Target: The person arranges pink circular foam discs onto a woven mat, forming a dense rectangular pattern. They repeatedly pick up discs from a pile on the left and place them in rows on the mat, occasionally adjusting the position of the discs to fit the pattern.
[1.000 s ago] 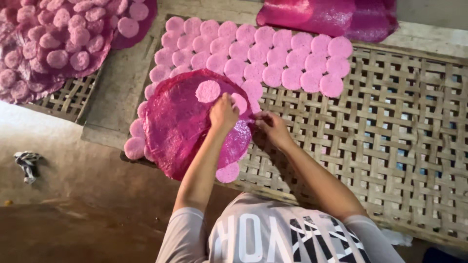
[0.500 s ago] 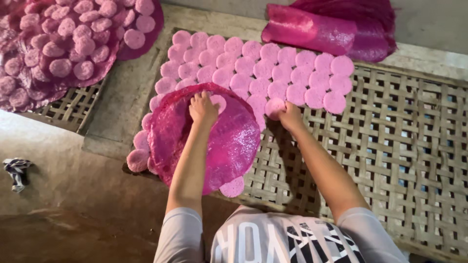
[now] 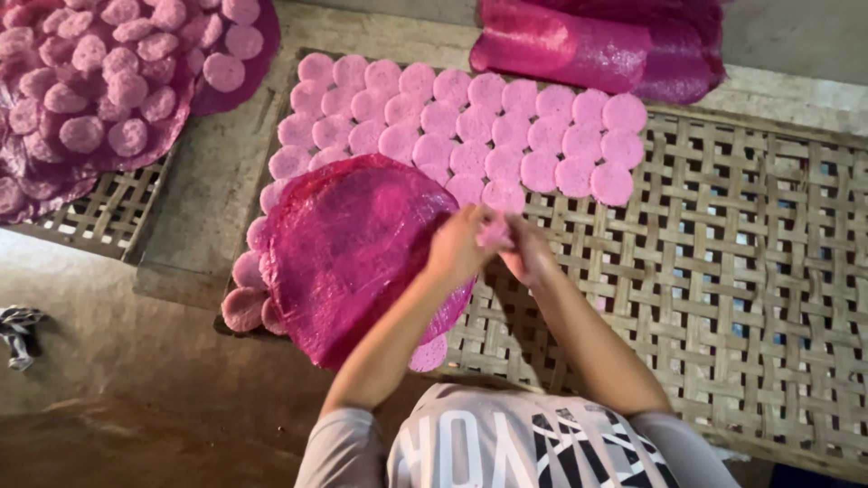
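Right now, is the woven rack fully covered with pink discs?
No: the pink discs cover only the far left part of the woven rack.

A person seen from above at the bottom centre of the frame wears a light grey short-sleeved T-shirt (image 3: 506, 447). Large white block lettering runs across the chest, upside down from this angle, beside a patch of black-and-white striped graphic toward the lower right. The short sleeves end above the elbows, leaving both forearms bare. No watch, bracelet or ring shows on the left hand (image 3: 457, 248) or the right hand (image 3: 529, 253), both bare and ungloved near mid-frame.
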